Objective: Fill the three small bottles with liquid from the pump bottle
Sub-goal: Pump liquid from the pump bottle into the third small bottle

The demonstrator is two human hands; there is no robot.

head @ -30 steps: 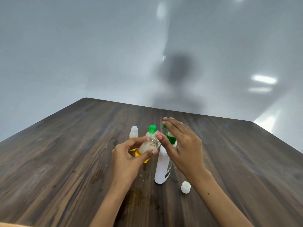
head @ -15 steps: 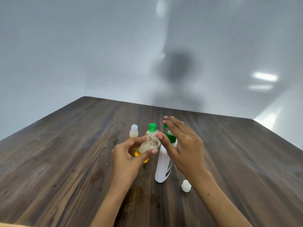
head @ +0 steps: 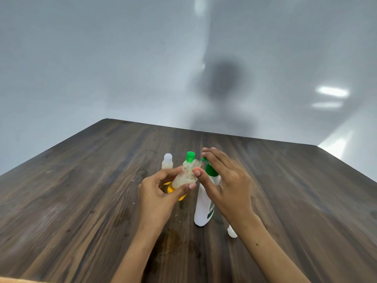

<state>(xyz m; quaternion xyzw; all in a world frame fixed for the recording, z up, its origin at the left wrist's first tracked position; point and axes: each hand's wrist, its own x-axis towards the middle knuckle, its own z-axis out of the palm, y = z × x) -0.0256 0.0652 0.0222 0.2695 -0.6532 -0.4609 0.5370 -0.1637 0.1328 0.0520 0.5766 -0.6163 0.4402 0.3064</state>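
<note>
My left hand [head: 159, 193] grips a small clear bottle [head: 184, 177], tilted with its open neck toward the green nozzle of the white pump bottle [head: 204, 209]. Yellow liquid sits in the small bottle's lower part, foam above it. My right hand [head: 226, 180] lies over the green pump head [head: 210, 170], fingers straight, thumb tip touching the small bottle's shoulder. Behind stand a small bottle with a white cap [head: 167, 162] and one with a green cap [head: 190, 157]. A loose white cap [head: 232, 231] lies on the table by my right wrist.
The dark wooden table [head: 81, 190] shows wet stains and droplets [head: 175, 240] in front of the bottles. Its far edge meets a grey glossy wall, and the right edge drops away near the upper right.
The small bottle's neck has tipped a little closer to the pump nozzle. Both hands stay in almost the same place.
</note>
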